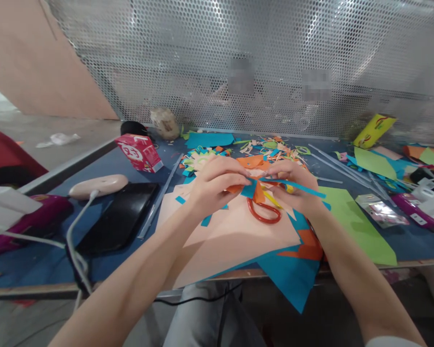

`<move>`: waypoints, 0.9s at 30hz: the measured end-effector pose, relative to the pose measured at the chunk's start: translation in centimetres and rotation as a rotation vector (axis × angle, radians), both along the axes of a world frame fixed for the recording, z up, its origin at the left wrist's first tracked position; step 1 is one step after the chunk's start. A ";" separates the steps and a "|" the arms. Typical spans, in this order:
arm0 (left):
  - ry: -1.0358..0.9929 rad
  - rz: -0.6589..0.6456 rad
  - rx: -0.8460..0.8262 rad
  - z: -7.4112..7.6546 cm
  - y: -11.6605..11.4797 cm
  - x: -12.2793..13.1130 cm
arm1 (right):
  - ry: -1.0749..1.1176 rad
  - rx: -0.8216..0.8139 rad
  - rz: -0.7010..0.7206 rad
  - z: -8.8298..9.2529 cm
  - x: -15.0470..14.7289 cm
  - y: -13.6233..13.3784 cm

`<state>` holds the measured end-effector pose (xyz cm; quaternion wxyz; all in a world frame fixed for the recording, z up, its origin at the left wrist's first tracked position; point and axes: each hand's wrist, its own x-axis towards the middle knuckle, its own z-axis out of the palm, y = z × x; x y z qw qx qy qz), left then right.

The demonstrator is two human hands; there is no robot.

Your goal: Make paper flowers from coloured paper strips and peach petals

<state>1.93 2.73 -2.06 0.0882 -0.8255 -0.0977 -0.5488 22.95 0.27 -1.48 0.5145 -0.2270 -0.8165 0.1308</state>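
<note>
At the far left, a purple power strip [54, 209] sits on the blue surface [112, 168], then a pale oval device [99, 186] with a white cable, near a black phone [121, 217]. Behind the phone stands a red box [140, 153]; a clear stick [161, 197] lies to its right.

In the middle, the left hand [217, 180] has its fingertips pinched on small blue and orange paper pieces [249, 188], above pale pink sheets [224, 246]. Below them is a red loop handle [264, 219], probably of scissors; its far end is hidden. The right hand [292, 171] is pinched on the same pieces, a long blue strip [311, 191] running out across it.

Further right lie a green sheet [347, 221] and a clear packet [381, 210].

The step in hand looks like joining or shaping the pieces with 2 hands; the next move seems to call for a steady left pinch while the right adjusts the strip.
</note>
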 end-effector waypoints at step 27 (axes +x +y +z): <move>0.024 0.059 -0.021 -0.5 0.5 0.2 | -0.046 0.035 -0.144 -0.3 0.4 0.5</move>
